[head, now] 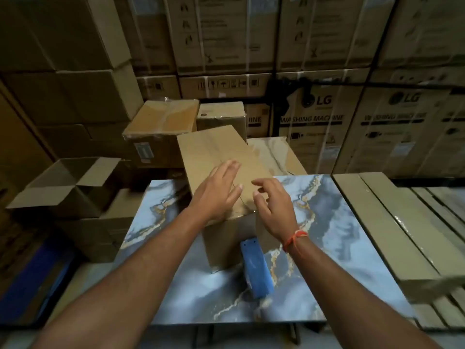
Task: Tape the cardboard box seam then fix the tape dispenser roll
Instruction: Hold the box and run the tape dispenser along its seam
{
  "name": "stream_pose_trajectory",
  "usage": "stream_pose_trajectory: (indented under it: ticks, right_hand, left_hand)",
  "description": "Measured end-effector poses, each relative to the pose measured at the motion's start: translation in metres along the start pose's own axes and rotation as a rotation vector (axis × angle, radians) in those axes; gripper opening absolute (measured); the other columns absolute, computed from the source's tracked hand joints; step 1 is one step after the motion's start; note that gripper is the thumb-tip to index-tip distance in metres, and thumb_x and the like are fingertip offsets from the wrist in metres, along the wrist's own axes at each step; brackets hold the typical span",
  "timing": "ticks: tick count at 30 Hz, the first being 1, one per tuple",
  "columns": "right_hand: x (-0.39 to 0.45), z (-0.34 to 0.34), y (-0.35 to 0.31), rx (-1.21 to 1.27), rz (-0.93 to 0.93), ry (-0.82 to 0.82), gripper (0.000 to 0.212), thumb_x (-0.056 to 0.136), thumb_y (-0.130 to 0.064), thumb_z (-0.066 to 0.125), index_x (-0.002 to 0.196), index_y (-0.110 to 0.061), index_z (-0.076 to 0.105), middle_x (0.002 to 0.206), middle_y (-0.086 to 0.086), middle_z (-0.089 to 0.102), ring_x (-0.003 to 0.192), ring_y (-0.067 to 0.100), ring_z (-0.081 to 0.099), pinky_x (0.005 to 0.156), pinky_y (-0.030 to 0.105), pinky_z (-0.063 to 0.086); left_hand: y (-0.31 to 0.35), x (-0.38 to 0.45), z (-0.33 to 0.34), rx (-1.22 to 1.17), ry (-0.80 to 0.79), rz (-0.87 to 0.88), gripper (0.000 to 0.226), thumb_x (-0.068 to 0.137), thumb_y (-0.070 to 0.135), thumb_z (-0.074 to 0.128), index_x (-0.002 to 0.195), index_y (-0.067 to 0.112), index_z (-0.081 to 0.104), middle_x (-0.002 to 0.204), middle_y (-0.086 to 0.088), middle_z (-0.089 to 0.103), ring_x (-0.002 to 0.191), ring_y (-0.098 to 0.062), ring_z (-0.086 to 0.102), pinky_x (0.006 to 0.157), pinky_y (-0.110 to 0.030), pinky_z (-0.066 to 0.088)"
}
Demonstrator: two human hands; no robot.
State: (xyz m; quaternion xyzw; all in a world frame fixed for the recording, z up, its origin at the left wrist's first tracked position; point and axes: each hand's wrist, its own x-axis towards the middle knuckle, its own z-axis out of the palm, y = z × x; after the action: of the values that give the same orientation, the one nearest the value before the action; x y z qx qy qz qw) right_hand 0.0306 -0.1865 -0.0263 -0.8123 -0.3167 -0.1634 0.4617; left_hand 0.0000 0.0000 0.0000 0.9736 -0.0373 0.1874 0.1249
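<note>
A person's 2 bare hands reach over a cardboard box (221, 157) that stands on a blue marbled desk (339, 222) in a storeroom stacked with cartons.

The left hand (219, 192) is spread flat, fingers straight and slightly apart, lying on or just above the box's top face near its close edge; contact cannot be confirmed. It holds nothing.

Just right of it, the right hand (274, 207) hovers over the near right corner of the box top, fingers loosely curled and half open, also holding nothing. An orange thread band (294, 239) circles that wrist.

The box top runs long from the hands away toward the upper left, and a faint lengthwise line, probably the seam, runs the same way from between the 2 hands.

The tape dispenser (255, 268), blue, lies on the desk below the right hand, nearer the person than the box and touching or just beside the box's front face. Its long axis points roughly toward the person. It sits under the right wrist, so the right hand looks closer for picking it up, by drawing back and down.
</note>
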Motion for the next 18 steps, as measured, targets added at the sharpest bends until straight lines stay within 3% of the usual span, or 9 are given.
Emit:
stream_pose_trajectory:
  ticks: [4, 8, 13, 18]
  right_hand:
    - [-0.02, 0.005, 0.009, -0.03, 0.089, -0.016, 0.026, 0.096, -0.015, 0.054, 0.12, -0.014, 0.066, 0.116, 0.001, 0.064, 0.102, 0.01, 0.06, 0.093, 0.027, 0.049]
    - [-0.036, 0.012, 0.012, -0.08, 0.114, -0.018, 0.022, 0.094, -0.018, 0.055, 0.111, -0.012, 0.066, 0.11, 0.002, 0.063, 0.105, 0.014, 0.057, 0.094, 0.031, 0.048]
    - [-0.065, 0.023, 0.019, -0.126, 0.255, -0.004, 0.016, 0.088, -0.016, 0.059, 0.102, -0.011, 0.066, 0.104, 0.006, 0.056, 0.1, 0.024, 0.057, 0.092, 0.041, 0.051]
    - [-0.096, 0.03, 0.031, -0.104, 0.391, -0.075, 0.02, 0.087, -0.011, 0.069, 0.106, -0.009, 0.067, 0.107, 0.008, 0.056, 0.101, 0.026, 0.06, 0.097, 0.039, 0.05]
  left_hand:
    - [-0.009, -0.01, 0.013, -0.034, -0.093, -0.02, 0.059, 0.104, 0.04, 0.044, 0.158, 0.018, 0.035, 0.162, -0.007, 0.039, 0.146, -0.026, 0.04, 0.118, -0.039, 0.035]
    - [-0.014, -0.013, 0.022, -0.104, -0.172, -0.029, 0.053, 0.106, 0.035, 0.043, 0.156, 0.017, 0.041, 0.16, -0.008, 0.043, 0.146, -0.027, 0.041, 0.119, -0.038, 0.032]
    - [-0.018, -0.017, 0.035, -0.043, -0.325, 0.069, 0.053, 0.109, 0.035, 0.04, 0.156, 0.012, 0.041, 0.164, -0.012, 0.037, 0.153, -0.029, 0.031, 0.125, -0.036, 0.02]
    - [-0.02, -0.011, 0.043, 0.039, -0.397, 0.101, 0.059, 0.109, 0.045, 0.032, 0.161, 0.019, 0.029, 0.17, -0.008, 0.023, 0.159, -0.03, 0.017, 0.126, -0.044, 0.017]
